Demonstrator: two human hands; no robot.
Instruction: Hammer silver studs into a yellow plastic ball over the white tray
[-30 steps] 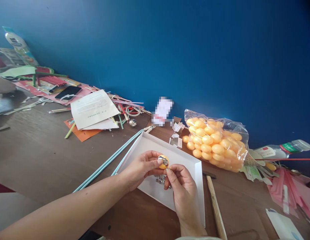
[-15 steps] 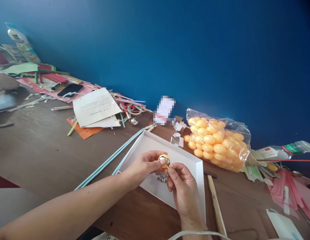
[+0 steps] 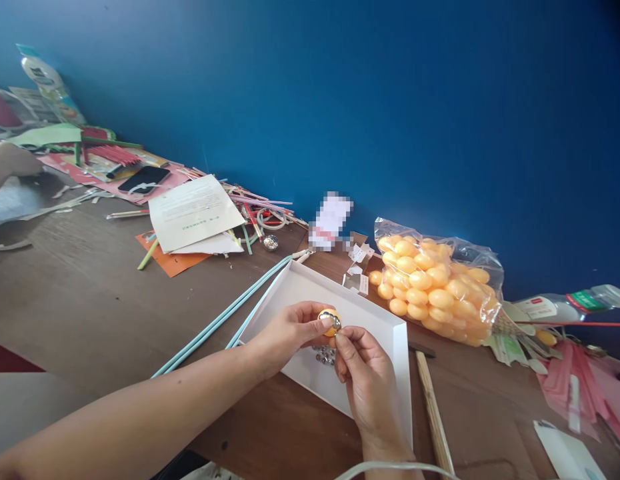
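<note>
My left hand (image 3: 295, 333) is closed around a small yellow ball (image 3: 329, 315) that has shiny silver pieces on its near side. The thumb presses on these pieces. Right beside the ball, my right hand (image 3: 367, 373) pinches thumb to forefinger, its fingertips touching or almost touching the ball's lower edge. Whatever sits in that pinch is too small to make out. Both hands hover over a shallow white box lid (image 3: 397, 333). Several small silver pieces (image 3: 324, 355) lie in it, partly hidden by the hands.
A clear bag of yellow balls (image 3: 440, 287) lies behind the lid to the right. A wooden-handled tool (image 3: 433, 413) lies right of the lid, light-blue cords (image 3: 230, 307) left. Papers (image 3: 195, 210), sticks and a phone (image 3: 144, 180) clutter the back left. Another person's arm (image 3: 10, 163) shows far left.
The view has shifted very slightly. Both hands keep nearly the same pose at the yellow ball; the other person's arm at far left has moved a little.
</note>
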